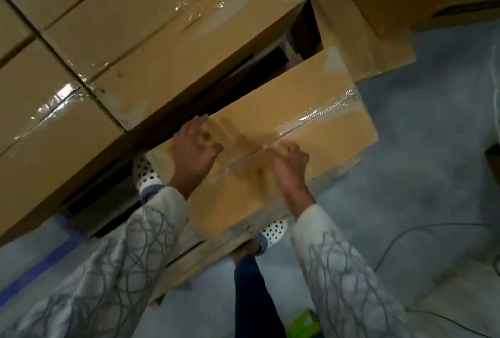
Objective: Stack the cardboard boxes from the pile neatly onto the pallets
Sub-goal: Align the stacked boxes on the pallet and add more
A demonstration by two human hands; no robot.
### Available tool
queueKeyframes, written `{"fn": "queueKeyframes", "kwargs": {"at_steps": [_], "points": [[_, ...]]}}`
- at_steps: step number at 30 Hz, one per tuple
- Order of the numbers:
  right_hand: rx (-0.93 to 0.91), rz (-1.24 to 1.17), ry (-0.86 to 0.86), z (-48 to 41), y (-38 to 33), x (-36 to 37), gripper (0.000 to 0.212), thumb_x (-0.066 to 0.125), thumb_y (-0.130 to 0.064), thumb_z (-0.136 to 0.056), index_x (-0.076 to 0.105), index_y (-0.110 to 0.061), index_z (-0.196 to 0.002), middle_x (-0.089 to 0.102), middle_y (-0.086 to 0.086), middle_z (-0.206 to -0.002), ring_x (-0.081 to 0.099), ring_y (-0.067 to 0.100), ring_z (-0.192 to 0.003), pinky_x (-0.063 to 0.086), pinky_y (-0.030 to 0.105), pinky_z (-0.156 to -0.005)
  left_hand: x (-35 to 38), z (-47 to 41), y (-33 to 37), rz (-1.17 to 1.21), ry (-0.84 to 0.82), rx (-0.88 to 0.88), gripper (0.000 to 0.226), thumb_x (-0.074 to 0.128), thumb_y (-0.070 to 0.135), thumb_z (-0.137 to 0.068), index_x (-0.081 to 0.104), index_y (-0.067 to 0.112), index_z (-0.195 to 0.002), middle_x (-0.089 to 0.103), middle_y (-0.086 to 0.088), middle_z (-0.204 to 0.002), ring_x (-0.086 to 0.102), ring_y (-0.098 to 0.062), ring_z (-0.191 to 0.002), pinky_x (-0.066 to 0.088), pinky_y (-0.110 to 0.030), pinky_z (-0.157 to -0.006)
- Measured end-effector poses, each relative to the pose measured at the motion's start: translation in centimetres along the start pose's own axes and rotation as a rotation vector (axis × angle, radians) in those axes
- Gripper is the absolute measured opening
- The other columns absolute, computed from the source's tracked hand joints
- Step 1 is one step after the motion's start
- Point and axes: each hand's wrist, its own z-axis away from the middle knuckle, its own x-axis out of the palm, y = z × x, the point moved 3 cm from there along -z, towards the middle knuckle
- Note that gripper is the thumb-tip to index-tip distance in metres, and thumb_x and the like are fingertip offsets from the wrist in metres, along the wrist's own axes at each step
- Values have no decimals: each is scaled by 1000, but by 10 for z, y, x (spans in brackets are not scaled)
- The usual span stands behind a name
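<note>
A taped cardboard box (303, 110) lies flat on a low wooden pallet (243, 233) in front of me. Both my hands are above its near end, blurred by motion. My left hand (193, 152) is over the box's left corner with its fingers spread and loosely bent, holding nothing. My right hand (289, 168) is over the tape seam, fingers relaxed and empty. I cannot tell whether either hand touches the box. A tall stack of taped boxes (113, 48) stands directly to the left of this box.
More cardboard boxes (359, 18) lie tilted at the upper right. My white dotted shoes (273, 230) stand at the pallet's edge. A dark cable (400, 237) runs over the grey floor on the right. Blue tape (35, 270) marks the floor on the left.
</note>
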Motion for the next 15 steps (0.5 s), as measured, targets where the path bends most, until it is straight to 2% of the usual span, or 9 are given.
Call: {"fn": "queueKeyframes", "kwargs": {"at_steps": [2,5,8,11,15], "points": [[-126,143,90,-22,-26,-9,38,76,-37,-88,56,-34,-120,39,3,-140,48,24,-125,41,44,-109,4,29,-23,106,114,-98,75,71,42,-71,54,30,-143,50,-4,-148,43,-31,-135,38,-55,-111],[-113,230,229,-50,-44,-22,44,73,-36,-88,60,-29,-129,45,5,-142,47,29,-131,37,52,-111,16,58,-42,91,120,-126,76,68,42,-67,57,24,-140,56,-7,-140,48,-34,-128,42,-54,-106],[29,253,328,-54,-34,-28,54,70,-32,-89,53,-23,-139,41,6,-148,40,30,-135,34,46,-105,25,57,-37,-22,58,-4,79,67,41,-67,56,19,-142,55,-10,-142,48,-36,-131,39,-53,-108],[212,201,409,-29,1,-26,72,71,-29,-85,39,-19,-149,28,13,-155,33,35,-135,36,40,-97,28,33,-16,-148,22,187,87,60,49,-68,51,15,-148,49,-12,-152,44,-36,-140,34,-53,-114],[453,-65,451,-2,43,1,95,76,-24,-80,19,-24,-156,21,16,-155,40,39,-133,42,43,-106,27,-10,21,-294,-90,296,97,62,47,-73,31,15,-160,28,-7,-167,20,-30,-156,13,-49,-124]]}}
